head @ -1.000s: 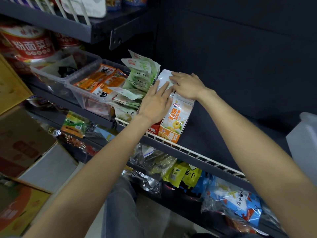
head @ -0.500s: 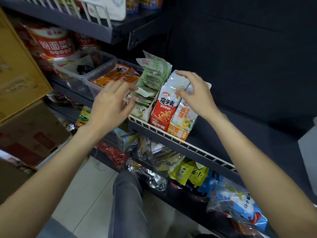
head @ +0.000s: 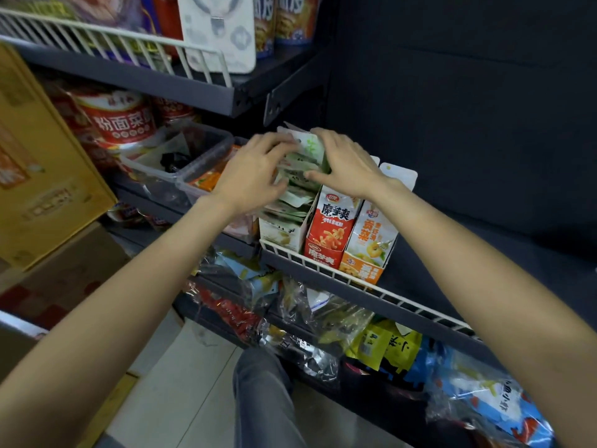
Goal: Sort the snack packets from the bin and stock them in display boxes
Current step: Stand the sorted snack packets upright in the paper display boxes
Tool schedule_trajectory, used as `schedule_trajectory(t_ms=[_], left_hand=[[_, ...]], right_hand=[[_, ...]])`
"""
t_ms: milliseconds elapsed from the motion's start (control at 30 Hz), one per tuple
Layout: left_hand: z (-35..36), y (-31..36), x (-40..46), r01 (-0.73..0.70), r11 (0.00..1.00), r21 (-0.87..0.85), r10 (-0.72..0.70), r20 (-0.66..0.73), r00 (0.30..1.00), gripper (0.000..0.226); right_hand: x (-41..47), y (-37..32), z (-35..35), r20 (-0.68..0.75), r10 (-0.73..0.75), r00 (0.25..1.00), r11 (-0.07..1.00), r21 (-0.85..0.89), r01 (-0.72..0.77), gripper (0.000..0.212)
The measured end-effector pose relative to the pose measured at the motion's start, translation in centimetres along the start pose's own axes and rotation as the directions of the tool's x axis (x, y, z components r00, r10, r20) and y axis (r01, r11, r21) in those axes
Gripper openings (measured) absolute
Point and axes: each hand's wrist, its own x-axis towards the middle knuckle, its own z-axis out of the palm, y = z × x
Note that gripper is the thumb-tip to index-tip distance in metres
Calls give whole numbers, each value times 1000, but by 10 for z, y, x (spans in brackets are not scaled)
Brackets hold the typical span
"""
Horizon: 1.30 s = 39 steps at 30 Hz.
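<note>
Both hands now meet over the green packets (head: 298,176), where half a second ago they were apart. Nearest, the left hand (head: 255,176) presses them with spread fingers; the right hand (head: 347,163) curls around the stack, standing in its display box (head: 281,234) on the shelf (head: 371,295).
</note>
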Motion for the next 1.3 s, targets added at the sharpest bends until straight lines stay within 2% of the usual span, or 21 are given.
schedule_trajectory(t_ms=[67, 100, 200, 233, 300, 400, 467, 533, 600, 700, 800, 900, 967, 1000, 1067, 1133, 1200, 1300], left_hand=[[1, 0, 6, 27, 999, 21, -28, 83, 996, 53], [2, 0, 8, 41, 998, 44, -44, 78, 996, 49], [7, -1, 5, -61, 988, 139, 66, -30, 997, 20], [10, -1, 3, -104, 981, 165, 117, -70, 991, 14], [16, -2, 0, -160, 967, 197, 187, -126, 974, 10], [18, 2, -1, -216, 948, 234, 259, -172, 950, 10], [17, 6, 2, -224, 936, 270, 279, -187, 942, 12], [15, 11, 4, -212, 927, 308, 279, -190, 941, 19], [14, 13, 6, -188, 923, 336, 262, -191, 946, 24], [15, 13, 10, -133, 925, 355, 199, -156, 968, 31], [21, 12, 14, -95, 932, 350, 136, -95, 986, 31], [27, 10, 16, -74, 935, 346, 110, -86, 990, 23], [28, 10, 19, -79, 941, 330, 118, -100, 988, 21], [28, 10, 20, -83, 940, 330, 122, -102, 987, 20], [29, 10, 23, -88, 937, 337, 127, -93, 988, 21], [30, 9, 26, -88, 934, 347, 126, -89, 988, 22], [33, 7, 28, -81, 933, 350, 119, -88, 989, 21], [34, 6, 30, -72, 931, 358, 100, -59, 993, 17]], right_hand=[[-6, 3, -3, 73, -35, 997, 997, 76, 30, 83], [-8, 5, -5, 98, -43, 994, 989, 144, 28, 83], [-13, 11, -12, 43, 24, 999, 901, 433, -40, 69], [-13, 13, -15, -4, 60, 998, 885, 463, -51, 64], [-11, 17, -16, -74, 92, 993, 928, 367, -59, 60], [-4, 19, -13, -95, 83, 992, 963, 263, -55, 59], [0, 17, -8, -180, 18, 984, 975, 221, 23, 42], [2, 19, -2, -260, -72, 963, 989, 109, 104, 23], [0, 20, 4, -264, -108, 958, 991, 49, 125, 16], [-9, 19, 8, -240, -106, 965, 984, 115, 136, 17], [-9, 17, 3, -179, -41, 983, 976, 204, 78, 21], [-5, 23, -5, -66, -48, 997, 948, 310, 67, 30], [-1, 33, -12, -88, 30, 996, 922, 386, 6, 39], [3, 37, -14, -138, 88, 987, 925, 379, -29, 37], [12, 45, -13, -189, 167, 968, 960, 255, -116, 30], [22, 45, -8, -105, 204, 973, 976, 106, -192, 31], [29, 42, -1, -52, 223, 973, 974, 43, -221, 28], [33, 37, 4, -98, 213, 972, 977, 31, -211, 20]])
